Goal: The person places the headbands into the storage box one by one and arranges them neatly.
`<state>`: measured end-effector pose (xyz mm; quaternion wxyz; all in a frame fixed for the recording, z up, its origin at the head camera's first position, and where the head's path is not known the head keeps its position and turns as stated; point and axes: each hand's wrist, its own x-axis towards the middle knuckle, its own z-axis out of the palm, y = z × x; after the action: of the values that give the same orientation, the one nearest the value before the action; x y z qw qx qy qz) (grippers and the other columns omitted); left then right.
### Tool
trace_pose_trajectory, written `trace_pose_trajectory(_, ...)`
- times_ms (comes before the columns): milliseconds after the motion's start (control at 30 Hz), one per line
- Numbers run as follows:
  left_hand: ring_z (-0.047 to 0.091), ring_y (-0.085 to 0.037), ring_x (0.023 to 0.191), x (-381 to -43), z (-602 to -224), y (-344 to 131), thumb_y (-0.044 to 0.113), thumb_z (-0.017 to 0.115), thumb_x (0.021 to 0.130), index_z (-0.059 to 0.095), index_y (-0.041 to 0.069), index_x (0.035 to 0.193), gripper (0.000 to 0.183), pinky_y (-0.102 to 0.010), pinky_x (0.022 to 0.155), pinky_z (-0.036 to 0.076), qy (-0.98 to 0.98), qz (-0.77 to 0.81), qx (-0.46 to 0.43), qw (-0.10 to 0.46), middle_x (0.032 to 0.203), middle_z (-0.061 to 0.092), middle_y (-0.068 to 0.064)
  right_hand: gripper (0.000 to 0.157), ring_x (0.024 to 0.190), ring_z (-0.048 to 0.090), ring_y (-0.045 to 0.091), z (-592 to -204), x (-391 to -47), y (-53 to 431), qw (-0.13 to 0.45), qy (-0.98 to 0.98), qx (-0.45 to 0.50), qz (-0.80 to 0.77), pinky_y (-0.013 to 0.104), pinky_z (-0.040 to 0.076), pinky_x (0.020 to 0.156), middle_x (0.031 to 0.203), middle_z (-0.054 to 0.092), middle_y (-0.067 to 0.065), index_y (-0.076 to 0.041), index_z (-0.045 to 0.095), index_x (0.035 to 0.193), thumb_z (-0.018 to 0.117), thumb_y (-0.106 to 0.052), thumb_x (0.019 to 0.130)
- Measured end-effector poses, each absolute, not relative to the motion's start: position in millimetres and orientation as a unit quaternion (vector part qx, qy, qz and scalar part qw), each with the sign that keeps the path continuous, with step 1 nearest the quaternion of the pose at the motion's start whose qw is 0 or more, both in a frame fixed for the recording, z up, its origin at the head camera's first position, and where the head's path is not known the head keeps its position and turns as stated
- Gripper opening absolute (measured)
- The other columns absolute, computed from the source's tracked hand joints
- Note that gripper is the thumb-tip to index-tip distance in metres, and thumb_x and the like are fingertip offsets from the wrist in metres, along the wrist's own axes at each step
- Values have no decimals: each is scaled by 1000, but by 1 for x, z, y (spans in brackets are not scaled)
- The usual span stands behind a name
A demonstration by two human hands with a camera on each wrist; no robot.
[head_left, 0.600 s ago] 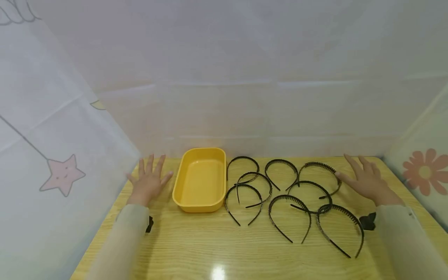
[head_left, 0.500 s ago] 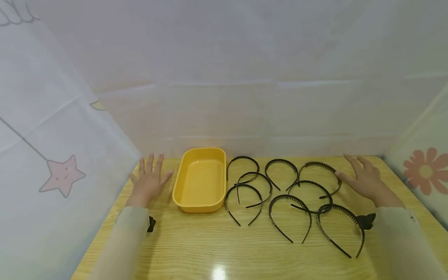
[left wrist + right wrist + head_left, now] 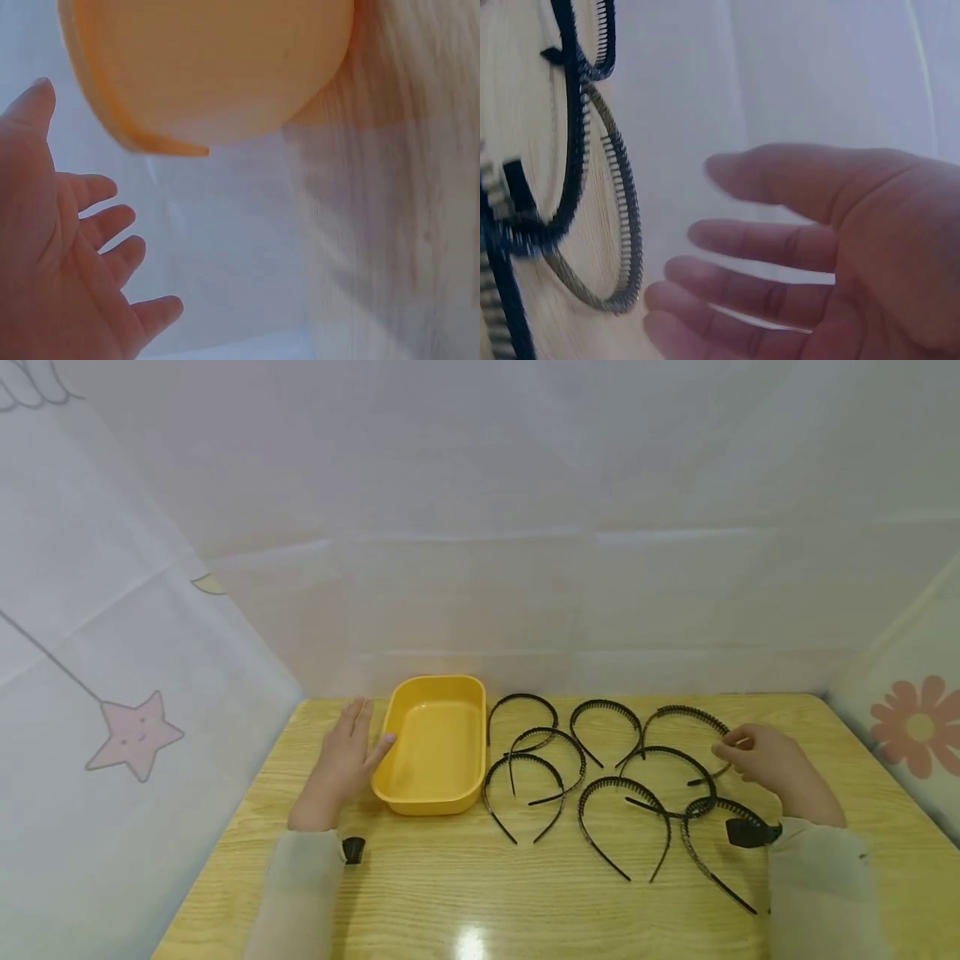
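Observation:
My left hand (image 3: 342, 766) is beside the left wall of a yellow plastic tray (image 3: 381, 785), fingers extended. In the left wrist view a gap shows between those fingers and the tray (image 3: 90, 97). My right hand (image 3: 776, 764) hovers at the right end of the far-right toothed headband (image 3: 682, 710). In the right wrist view the thumb and fingers are apart, with nothing between them, and the brown-black headband (image 3: 634, 232) lies a little away. Several more black headbands lie between the tray and my right hand, including a front-right one (image 3: 712, 877) partly hidden by the right wrist's black camera.
The wooden table (image 3: 420, 893) ends at a pale cloth backdrop (image 3: 480, 568) behind and at both sides. Some headbands overlap, such as the middle-right one (image 3: 675, 756) crossing its neighbours.
My left hand has moved right, close to the tray. My right hand has moved left and a little nearer to me, its fingers drawing in beside the far-right headband. Tray and headbands stay put.

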<state>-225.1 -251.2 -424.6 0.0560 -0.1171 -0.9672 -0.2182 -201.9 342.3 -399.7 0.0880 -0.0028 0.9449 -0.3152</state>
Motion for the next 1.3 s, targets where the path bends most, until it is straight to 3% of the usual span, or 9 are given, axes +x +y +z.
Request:
trace_pose_trajectory(300,-3,-49,152,-215,-440,-240,55,38,107,11,-3,161,84,-77,112,11,-961,-248,-119,27,167,2,-25,46,92,68,39,-410,-208,333,136,922,26,-361,45,61,76,121,53,42,20,50,126,61,-17,101)
trace_pose_trajectory(533,-2,-45,153,-210,-440,-236,57,40,106,11,-2,161,86,-74,115,6,-964,-233,-125,-5,168,5,-24,38,79,68,27,-423,-202,330,138,932,29,-334,44,59,69,111,61,35,17,58,118,64,-14,97)
trace_pose_trajectory(800,0,-42,154,-207,-437,-232,58,39,106,13,-3,161,86,-69,118,5,-970,-208,-127,-12,168,5,-22,37,76,68,23,-430,-202,326,134,926,41,-350,42,60,68,110,63,34,18,59,118,66,-10,93)
trace_pose_trajectory(1100,7,-40,154,-210,-441,-233,55,36,107,15,-4,160,82,-65,120,11,-969,-195,-150,-7,168,10,-22,33,73,71,25,-430,-207,330,108,933,35,-341,40,60,66,107,63,37,18,62,113,66,-9,94)
trace_pose_trajectory(1300,7,-37,155,-210,-443,-234,57,36,107,14,-4,160,84,-61,122,12,-971,-192,-144,-15,169,6,-20,39,83,71,31,-426,-206,329,102,934,39,-339,42,61,71,116,60,39,18,59,121,63,-12,98)
